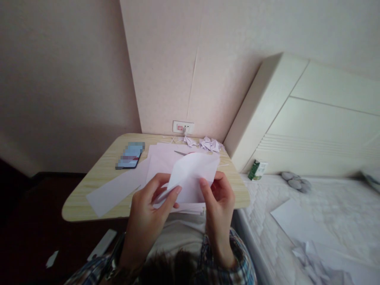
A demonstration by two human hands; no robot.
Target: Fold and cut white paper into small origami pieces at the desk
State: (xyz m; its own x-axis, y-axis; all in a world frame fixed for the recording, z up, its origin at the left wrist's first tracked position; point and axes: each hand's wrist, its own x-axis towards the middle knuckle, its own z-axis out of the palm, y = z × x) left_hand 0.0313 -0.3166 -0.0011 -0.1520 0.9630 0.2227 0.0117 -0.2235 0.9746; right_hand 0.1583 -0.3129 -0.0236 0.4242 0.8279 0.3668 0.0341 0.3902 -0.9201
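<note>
a white paper sheet [192,180] is held up over the near edge of the wood-grain bench [86,182], its upper part slightly curved. its lower left corner is grasped by the left grip [152,208], with the thumb laid across the front. its right side is pinched by the right grip [219,198], with the thumb in front and the fingers curled behind. plaid sleeves [242,257] are worn on both arms.

behind the held sheet, a pair of scissors [181,152] is partly hidden, its blade pointed left over a spread of white paper [157,158]. a paper strip [111,194] is laid slantwise toward the near left, and a smartphone [130,156] is placed at the far left. folded paper pieces [210,145] are heaped at the far right, below a wall socket [183,126].

on the mattress [264,202] to the right, a green-and-white carton [257,170] is stood near the headboard [320,114], and a loose sheet [292,217] is laid nearer.
</note>
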